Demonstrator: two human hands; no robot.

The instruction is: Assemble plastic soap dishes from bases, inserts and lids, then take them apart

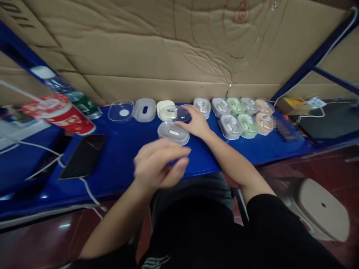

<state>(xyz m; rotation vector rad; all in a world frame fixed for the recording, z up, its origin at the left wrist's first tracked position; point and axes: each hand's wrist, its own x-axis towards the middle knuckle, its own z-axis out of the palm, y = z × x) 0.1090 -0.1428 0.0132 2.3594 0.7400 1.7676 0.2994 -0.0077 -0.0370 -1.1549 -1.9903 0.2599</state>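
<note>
Well, over the blue table [116, 153], your left hand [159, 164] is curled, too blurry to tell if it holds something; your right hand [198, 121], apart from it, pinches the clear cover [183, 114] at the cream box [163, 108]; the gray box [174, 133] sits just nearer you.

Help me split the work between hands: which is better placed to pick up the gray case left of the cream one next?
Left, I'd judge. The left hand looks empty, though blurred, and could reach the gray case without crossing the cream case; the right hand is busy at the clear cover.
</note>
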